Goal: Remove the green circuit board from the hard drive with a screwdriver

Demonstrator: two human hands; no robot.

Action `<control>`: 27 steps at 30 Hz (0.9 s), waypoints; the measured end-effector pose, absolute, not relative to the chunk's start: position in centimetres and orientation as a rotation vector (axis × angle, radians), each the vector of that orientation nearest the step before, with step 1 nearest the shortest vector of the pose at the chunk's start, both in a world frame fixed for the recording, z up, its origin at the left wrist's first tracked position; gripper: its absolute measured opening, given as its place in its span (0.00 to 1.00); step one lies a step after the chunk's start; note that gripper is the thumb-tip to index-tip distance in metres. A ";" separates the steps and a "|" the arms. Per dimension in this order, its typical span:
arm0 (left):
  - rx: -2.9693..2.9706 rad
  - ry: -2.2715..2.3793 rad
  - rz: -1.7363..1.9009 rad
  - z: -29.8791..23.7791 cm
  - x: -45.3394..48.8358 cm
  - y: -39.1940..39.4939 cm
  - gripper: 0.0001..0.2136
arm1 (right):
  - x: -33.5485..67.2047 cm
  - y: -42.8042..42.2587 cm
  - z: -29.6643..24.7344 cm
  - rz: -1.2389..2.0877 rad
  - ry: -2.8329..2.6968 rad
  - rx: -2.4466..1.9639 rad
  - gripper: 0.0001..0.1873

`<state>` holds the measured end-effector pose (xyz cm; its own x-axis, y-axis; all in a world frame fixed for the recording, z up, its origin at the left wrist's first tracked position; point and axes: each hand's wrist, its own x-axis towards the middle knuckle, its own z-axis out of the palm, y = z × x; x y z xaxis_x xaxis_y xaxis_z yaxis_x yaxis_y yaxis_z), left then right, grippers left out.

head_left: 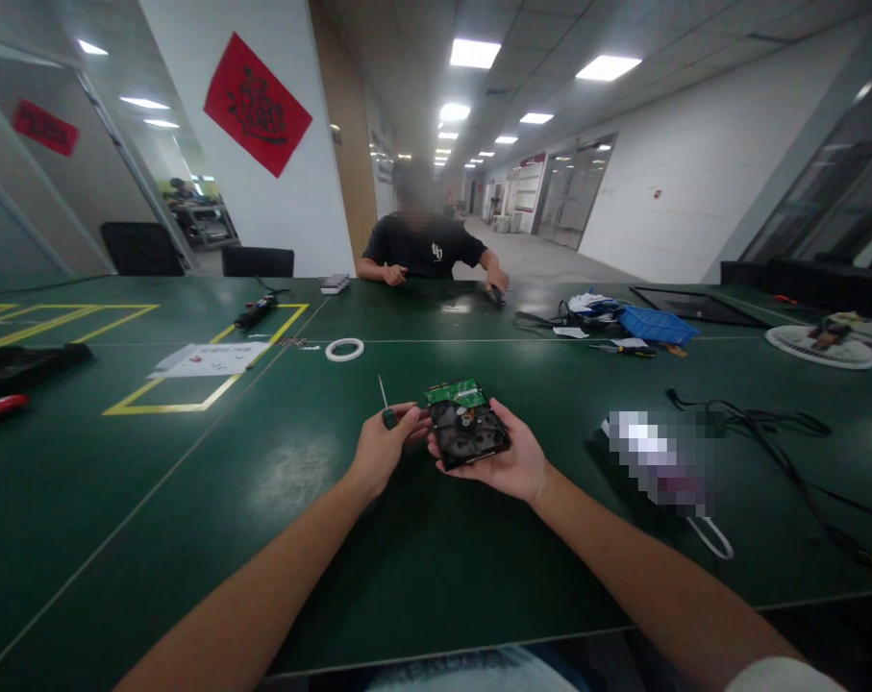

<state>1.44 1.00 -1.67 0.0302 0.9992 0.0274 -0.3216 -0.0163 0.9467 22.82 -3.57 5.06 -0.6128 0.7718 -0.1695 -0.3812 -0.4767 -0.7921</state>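
A hard disk drive [468,430], its green circuit board facing up at the far end, lies tilted in my right hand [518,459]. The fingers of that hand wrap under the drive, and the thumb rests along its right edge. My left hand [386,444] is beside the drive's left edge, closed around a screwdriver [387,415]. The screwdriver's thin metal shaft points up and away from me. Left fingertips come close to the drive's side; whether they touch it I cannot tell.
Ahead on the green table [291,538] lie a white ring [344,350], a paper sheet [209,359] and a power tool [257,309]. To the right are a blue basket [658,325], black cables [767,437] and a blurred white object [652,457]. A person [428,240] sits opposite.
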 end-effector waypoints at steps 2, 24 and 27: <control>1.046 0.983 1.345 -2.2 0.9 1.5 0.15 | 24.2 -2.4 6.1 2.027 -0.991 -0.743 0.42; 1.332 1.198 1.223 -3.0 1.0 1.7 0.13 | 52.1 6.8 8.9 1.373 -0.625 -1.552 0.26; 1.365 1.230 1.215 -2.9 1.2 1.5 0.13 | 52.4 6.2 8.9 1.377 -0.635 -1.633 0.28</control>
